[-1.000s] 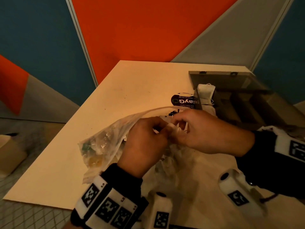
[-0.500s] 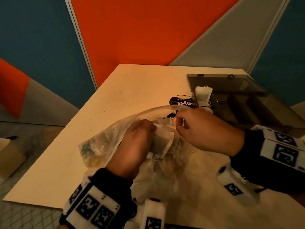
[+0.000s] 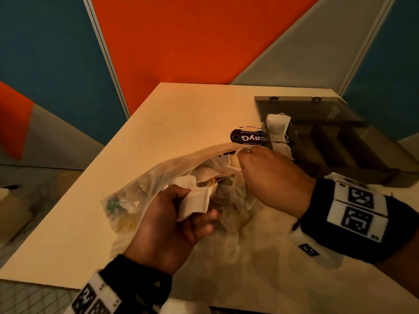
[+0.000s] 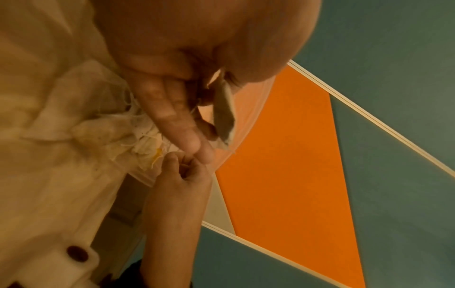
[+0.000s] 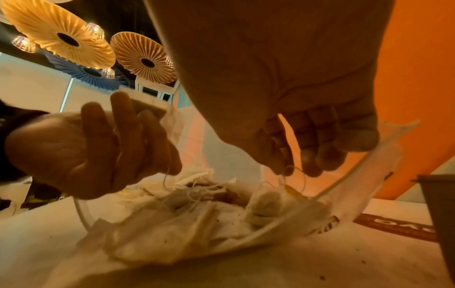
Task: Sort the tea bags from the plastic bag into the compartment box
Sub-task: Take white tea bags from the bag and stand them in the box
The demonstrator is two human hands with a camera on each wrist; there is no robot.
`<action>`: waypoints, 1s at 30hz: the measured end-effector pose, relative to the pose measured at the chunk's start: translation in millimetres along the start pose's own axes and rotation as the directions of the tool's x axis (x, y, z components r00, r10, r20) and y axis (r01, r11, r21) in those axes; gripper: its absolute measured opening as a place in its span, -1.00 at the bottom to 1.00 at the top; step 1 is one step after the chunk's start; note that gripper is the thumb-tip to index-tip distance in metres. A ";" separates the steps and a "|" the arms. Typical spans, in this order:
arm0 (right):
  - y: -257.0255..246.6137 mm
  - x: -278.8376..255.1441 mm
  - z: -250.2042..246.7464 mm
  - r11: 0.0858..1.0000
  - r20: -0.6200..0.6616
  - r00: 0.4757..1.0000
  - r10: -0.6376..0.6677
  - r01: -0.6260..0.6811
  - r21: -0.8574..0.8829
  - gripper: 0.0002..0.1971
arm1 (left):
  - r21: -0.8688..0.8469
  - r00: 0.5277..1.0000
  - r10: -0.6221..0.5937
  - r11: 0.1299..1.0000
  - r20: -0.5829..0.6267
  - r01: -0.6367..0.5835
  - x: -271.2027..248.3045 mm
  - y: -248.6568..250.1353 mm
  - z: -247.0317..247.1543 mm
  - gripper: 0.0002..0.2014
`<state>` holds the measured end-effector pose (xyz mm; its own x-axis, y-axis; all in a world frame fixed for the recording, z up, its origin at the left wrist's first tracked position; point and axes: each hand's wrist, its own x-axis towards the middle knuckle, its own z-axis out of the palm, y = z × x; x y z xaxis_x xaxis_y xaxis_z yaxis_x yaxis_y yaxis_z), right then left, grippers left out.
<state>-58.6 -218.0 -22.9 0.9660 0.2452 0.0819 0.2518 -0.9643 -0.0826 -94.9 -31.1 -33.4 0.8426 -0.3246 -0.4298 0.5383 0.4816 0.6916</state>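
Note:
The clear plastic bag (image 3: pixel 136 196) lies open-mouthed on the table, with several tea bags (image 5: pixel 197 210) inside. My left hand (image 3: pixel 199 211) is at the bag's mouth and pinches one white tea bag (image 3: pixel 193 197) between thumb and fingers; the same tea bag (image 4: pixel 224 111) shows in the left wrist view. My right hand (image 3: pixel 243 159) grips the bag's far rim (image 5: pixel 384 155) and holds it up, with a tea bag string looping by its fingertips (image 5: pixel 310 163). The grey compartment box (image 3: pixel 362 141) stands open at the right, with white tea bags (image 3: pixel 277 126) upright in its left compartment.
A black printed packet (image 3: pixel 248 138) lies flat between the bag's mouth and the box. The table's left edge (image 3: pixel 68 200) runs close beside the bag. Orange and blue wall panels stand behind the table.
My left hand reached into the bag and has come back to its mouth with a white tea bag. My right hand stayed on the rim, and the mouth stands wider.

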 end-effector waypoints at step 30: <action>-14.3 17.5 -3.5 0.820 0.013 0.993 0.120 -0.107 0.563 -0.88 | 0.081 0.925 0.235 0.972 -0.299 -0.221 1.3 1.1 -0.8 -0.87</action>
<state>-45.6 -200.2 -16.8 0.9900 0.1287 0.0586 0.1364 -0.7600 -0.6354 -93.2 -30.4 -33.6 0.9111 0.0565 -0.4084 0.3357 0.4736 0.8143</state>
